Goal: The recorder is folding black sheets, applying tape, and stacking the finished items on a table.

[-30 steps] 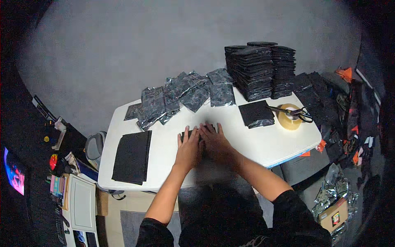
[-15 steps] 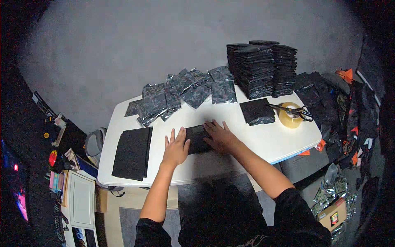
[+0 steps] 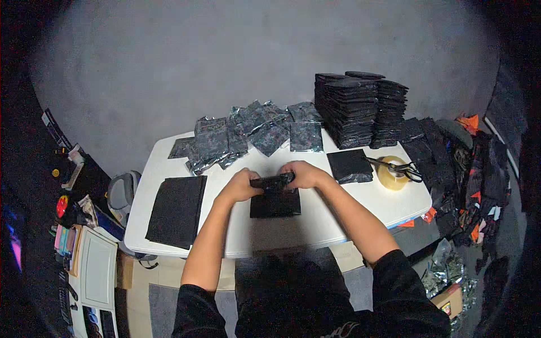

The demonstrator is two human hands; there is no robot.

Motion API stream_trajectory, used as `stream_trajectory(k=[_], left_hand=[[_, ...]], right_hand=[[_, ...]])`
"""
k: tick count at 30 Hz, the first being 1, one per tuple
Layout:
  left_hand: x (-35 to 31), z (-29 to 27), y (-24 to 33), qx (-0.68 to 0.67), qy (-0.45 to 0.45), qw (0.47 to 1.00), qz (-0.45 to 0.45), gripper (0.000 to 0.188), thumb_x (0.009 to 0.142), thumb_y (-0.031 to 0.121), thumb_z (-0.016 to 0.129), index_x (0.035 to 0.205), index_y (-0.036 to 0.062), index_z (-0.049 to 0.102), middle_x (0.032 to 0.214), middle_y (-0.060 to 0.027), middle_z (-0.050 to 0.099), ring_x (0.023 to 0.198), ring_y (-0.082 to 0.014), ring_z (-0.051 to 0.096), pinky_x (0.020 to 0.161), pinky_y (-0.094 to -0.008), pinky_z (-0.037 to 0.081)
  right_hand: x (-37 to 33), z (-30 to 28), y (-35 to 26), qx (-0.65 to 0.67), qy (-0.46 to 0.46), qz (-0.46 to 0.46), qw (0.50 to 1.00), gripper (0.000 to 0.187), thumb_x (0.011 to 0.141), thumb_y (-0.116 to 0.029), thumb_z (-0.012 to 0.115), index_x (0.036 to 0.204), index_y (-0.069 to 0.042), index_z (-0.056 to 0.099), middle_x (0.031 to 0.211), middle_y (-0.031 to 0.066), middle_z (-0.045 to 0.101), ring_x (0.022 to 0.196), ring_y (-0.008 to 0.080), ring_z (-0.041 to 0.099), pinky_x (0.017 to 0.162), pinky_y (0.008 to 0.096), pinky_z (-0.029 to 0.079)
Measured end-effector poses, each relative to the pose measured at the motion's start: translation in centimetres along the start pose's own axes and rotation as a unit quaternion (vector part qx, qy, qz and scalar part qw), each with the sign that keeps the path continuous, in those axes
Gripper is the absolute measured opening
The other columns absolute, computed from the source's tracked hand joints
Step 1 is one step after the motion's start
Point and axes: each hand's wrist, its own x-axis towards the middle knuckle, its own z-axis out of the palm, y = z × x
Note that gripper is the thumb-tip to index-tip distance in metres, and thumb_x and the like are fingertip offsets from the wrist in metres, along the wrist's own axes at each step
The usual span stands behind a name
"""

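Note:
At the middle of the white table [image 3: 225, 236], both hands grip the far edge of a thin black folded sheet [image 3: 275, 205]; I cannot tell if it is cloth or plastic. My left hand [image 3: 242, 186] is closed on its left corner and my right hand [image 3: 303, 174] on its right corner. That edge is lifted and partly turned over, while the near part lies flat. To the left lies a flat stack of black sheets [image 3: 176, 211]. A smaller black packet [image 3: 350, 166] lies to the right of my right hand.
Shiny clear-wrapped patterned packets [image 3: 211, 141] spread along the table's back. Tall piles of black packets [image 3: 345, 110] stand at the back right. A tape roll [image 3: 391, 176] with scissors [image 3: 408, 170] on it lies near the right end. Dark and orange fabric [image 3: 476, 186] heaps beyond.
Both hands went from lying flat on the black sheet to gripping its far edge, which is now lifted and partly turned over. The whole view has shifted slightly.

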Motion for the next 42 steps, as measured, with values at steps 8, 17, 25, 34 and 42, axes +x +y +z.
stream_trajectory(k=[8, 17, 25, 34, 42], left_hand=[[-5.4, 0.0, 7.9, -0.048, 0.263, 0.962, 0.056, 0.020, 0.073, -0.001, 0.071, 0.092, 0.0037, 0.068, 0.095, -0.0134, 0.066, 0.097, -0.0346, 0.065, 0.086, -0.0446, 0.051], [-11.7, 4.1, 10.5, -0.067, 0.161, 0.985, 0.004, 0.041, 0.085, 0.015, 0.074, 0.125, 0.0073, 0.068, 0.135, -0.0186, 0.057, 0.132, -0.0399, 0.050, 0.114, -0.0470, 0.040], [-5.3, 9.4, 6.8, 0.220, 0.116, 0.968, 0.023, 0.076, 0.104, 0.053, 0.044, 0.157, 0.0002, 0.032, 0.164, -0.0226, 0.031, 0.153, -0.0447, 0.024, 0.118, -0.0706, 0.021], [-5.0, 8.8, 7.2, 0.185, 0.081, 0.979, -0.027, 0.086, 0.102, 0.064, 0.040, 0.159, 0.0006, 0.031, 0.166, -0.0221, 0.028, 0.155, -0.0423, 0.021, 0.120, -0.0705, 0.015], [-4.9, 8.6, 7.7, 0.158, 0.081, 0.984, -0.030, 0.082, 0.103, 0.062, 0.041, 0.158, 0.0007, 0.033, 0.166, -0.0213, 0.029, 0.154, -0.0422, 0.024, 0.120, -0.0707, 0.015]], right_hand=[[-6.3, -0.9, -7.4, -0.051, 0.213, -0.088, 0.972, 0.027, 0.067, -0.004, 0.077, 0.089, -0.005, 0.062, 0.089, 0.0098, 0.060, 0.093, 0.0337, 0.060, 0.084, 0.0424, 0.047], [-12.9, 4.4, -9.9, -0.134, 0.204, -0.026, 0.969, 0.037, 0.078, -0.017, 0.081, 0.110, -0.008, 0.066, 0.121, 0.0128, 0.060, 0.121, 0.0359, 0.056, 0.118, 0.0526, 0.034], [-6.2, 9.4, -4.7, -0.307, 0.091, 0.032, 0.947, 0.076, 0.093, -0.034, 0.063, 0.156, -0.002, 0.035, 0.163, 0.0202, 0.032, 0.152, 0.0407, 0.029, 0.122, 0.0576, 0.026], [-5.6, 9.3, -4.7, -0.270, 0.059, 0.068, 0.959, 0.079, 0.097, -0.042, 0.056, 0.160, -0.003, 0.027, 0.166, 0.0247, 0.024, 0.153, 0.0476, 0.022, 0.122, 0.0613, 0.023], [-6.3, 8.6, -3.9, -0.272, 0.052, 0.091, 0.957, 0.076, 0.098, -0.038, 0.057, 0.159, -0.002, 0.030, 0.166, 0.0238, 0.026, 0.152, 0.0483, 0.023, 0.122, 0.0600, 0.024]])
